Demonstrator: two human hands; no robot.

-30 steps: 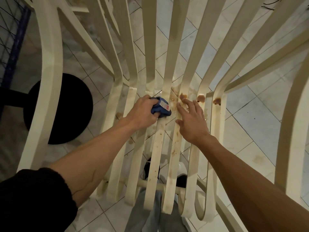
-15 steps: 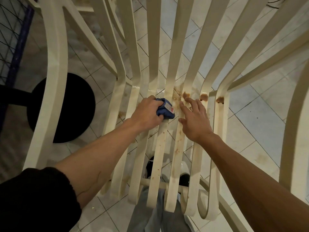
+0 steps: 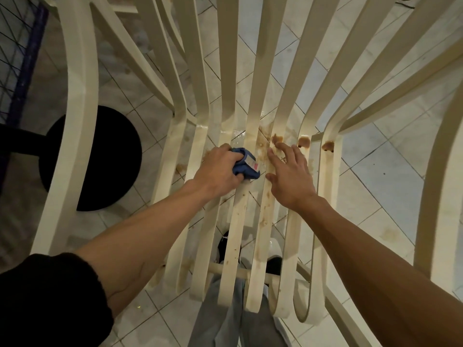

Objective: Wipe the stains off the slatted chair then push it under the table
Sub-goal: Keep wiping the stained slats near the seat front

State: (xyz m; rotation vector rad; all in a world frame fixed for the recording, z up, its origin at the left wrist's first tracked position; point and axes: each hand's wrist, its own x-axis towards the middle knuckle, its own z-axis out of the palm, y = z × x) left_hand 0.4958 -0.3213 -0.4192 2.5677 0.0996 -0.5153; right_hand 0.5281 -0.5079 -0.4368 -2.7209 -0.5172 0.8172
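Left hand (image 3: 220, 171) grips a bunched blue cloth (image 3: 246, 165) against the slatted chair (image 3: 263, 96); its fingers are hidden underneath. Right hand (image 3: 290, 179) rests flat, fingers spread, just beside. Brown stains (image 3: 276, 139) past its fingertips look possibly wet.

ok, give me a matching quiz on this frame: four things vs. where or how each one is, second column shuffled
Things:
1. left hand
2. right hand
3. brown stains
4. black round base

Place or state:
A. open, fingers spread on the slats
B. on the tiled floor, seen to the left of the seat
C. grips the blue cloth
D. at the bend of the slats on the right

Pairs: 1-C, 2-A, 3-D, 4-B
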